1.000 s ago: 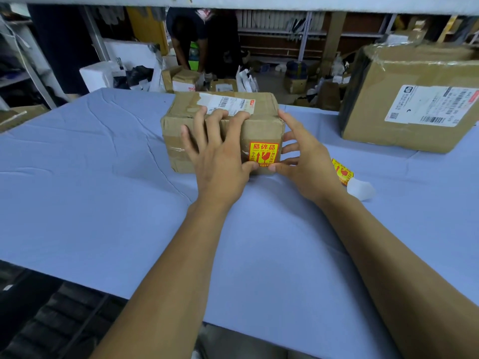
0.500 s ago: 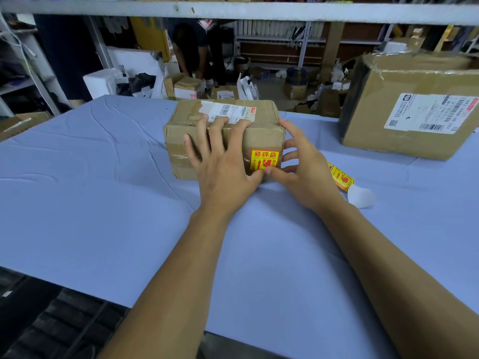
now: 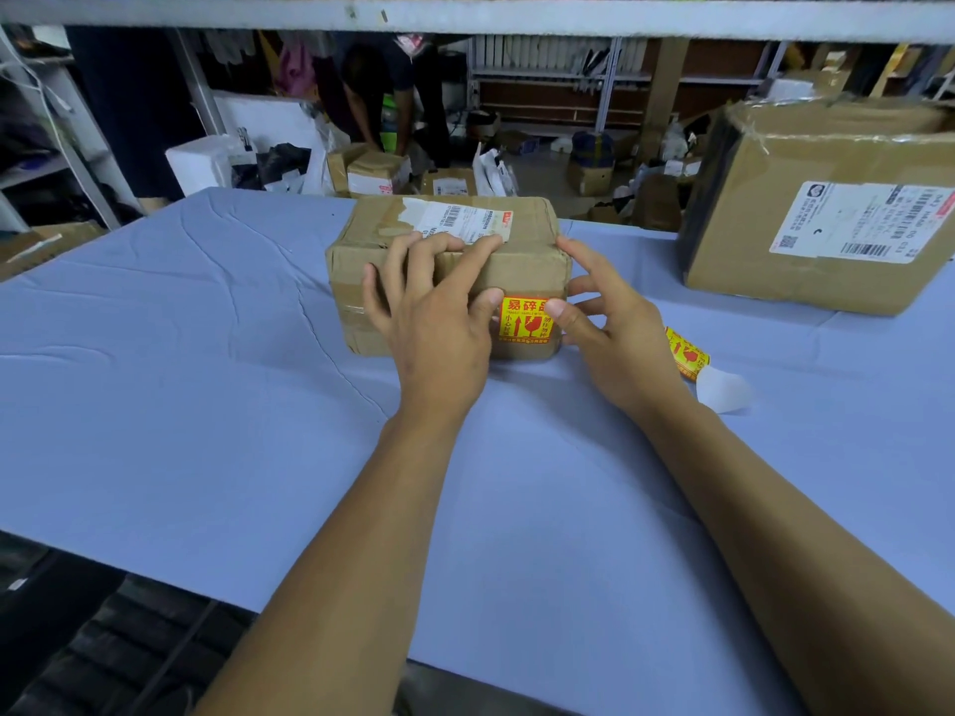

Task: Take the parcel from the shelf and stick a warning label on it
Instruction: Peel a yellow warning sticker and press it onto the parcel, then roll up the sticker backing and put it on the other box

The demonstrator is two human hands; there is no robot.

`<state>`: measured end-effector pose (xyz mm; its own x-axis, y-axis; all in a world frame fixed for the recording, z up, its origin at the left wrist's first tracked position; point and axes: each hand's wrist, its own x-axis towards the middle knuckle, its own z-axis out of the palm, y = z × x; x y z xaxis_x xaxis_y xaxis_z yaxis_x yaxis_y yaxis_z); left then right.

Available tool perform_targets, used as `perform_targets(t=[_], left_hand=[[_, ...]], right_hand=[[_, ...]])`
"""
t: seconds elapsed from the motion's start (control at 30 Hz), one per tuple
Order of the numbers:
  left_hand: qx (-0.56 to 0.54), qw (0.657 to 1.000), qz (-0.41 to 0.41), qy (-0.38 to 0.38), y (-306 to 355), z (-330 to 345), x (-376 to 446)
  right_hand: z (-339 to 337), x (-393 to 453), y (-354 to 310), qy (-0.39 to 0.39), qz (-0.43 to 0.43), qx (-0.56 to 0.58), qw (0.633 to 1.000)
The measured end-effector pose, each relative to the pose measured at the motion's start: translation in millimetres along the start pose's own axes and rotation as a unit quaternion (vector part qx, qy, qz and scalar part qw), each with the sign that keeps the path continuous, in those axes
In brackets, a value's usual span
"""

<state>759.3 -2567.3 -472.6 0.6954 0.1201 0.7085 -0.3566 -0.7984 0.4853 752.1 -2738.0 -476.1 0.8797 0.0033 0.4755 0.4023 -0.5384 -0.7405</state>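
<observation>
Head view: your parcel [image 3: 449, 273] sits on the blue-covered table [image 3: 206, 405], off the shelf already, so the labelling step is the one in hand. Yellow-and-red warning label [image 3: 524, 323] is on the near face, toward its right end. Your left hand [image 3: 434, 323] lies flat across the parcel, fingers spread over the top edge, thumb touching the label's left edge. Your right hand [image 3: 610, 328] is open and loosely curled at the parcel's right end, thumb on the label's right edge. Neither hand grips anything; both press.

Judgement: the label looks seated, and you are smoothing it down. Next move calls for a firm rub along the edges and corners, then lifting both hands away.

Surface: cloth is creased, with ridges left of the parcel. Strip of spare labels [image 3: 687, 351] lies just beside your right wrist, white backing paper [image 3: 723, 390] at its end. Larger carton [image 3: 827, 209] stands well apart at right.

Room: cluttered storeroom beyond the table, boxes on the floor, another person [image 3: 382, 90] bending over them. Shelf beam [image 3: 465, 15] crosses overhead.
</observation>
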Motion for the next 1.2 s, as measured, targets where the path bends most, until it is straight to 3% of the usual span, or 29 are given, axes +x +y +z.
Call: perform_targets(t=[0.37, 0.63, 0.73, 0.83, 0.9, 1.03, 1.13, 1.2], left_hand=[[0.033, 0.999, 0.003, -0.025, -1, 1, 0], [0.016, 1.0, 0.005, 0.003, 8, -2, -10], [-0.033, 0.998, 0.059, 0.018, 32, -4, -27], [-0.097, 0.983, 0.126, -0.09, 62, 7, -51], [-0.112, 0.973, 0.098, -0.174, 77, 20, -57], [-0.122, 0.957, 0.023, -0.261, 110, 45, -65], [-0.087, 0.955, 0.029, -0.281, 128, 61, -71], [-0.059, 0.958, 0.06, -0.276, 130, 66, -73]], right_hand=[[2, 0, 0, 0.004, 0.01, 0.005, 1.0], [0, -10, -4, 0.028, -0.011, -0.04, 0.999], [-9, -25, -8, 0.062, 0.002, -0.071, 0.996], [-27, -49, -10, 0.102, -0.002, -0.093, 0.99], [-42, -65, -7, 0.117, 0.005, -0.132, 0.984], [-85, -90, 12, 0.143, 0.048, -0.19, 0.97], [-106, -98, 24, 0.083, 0.147, -0.227, 0.959], [-103, -97, 29, 0.004, 0.161, -0.294, 0.942]])
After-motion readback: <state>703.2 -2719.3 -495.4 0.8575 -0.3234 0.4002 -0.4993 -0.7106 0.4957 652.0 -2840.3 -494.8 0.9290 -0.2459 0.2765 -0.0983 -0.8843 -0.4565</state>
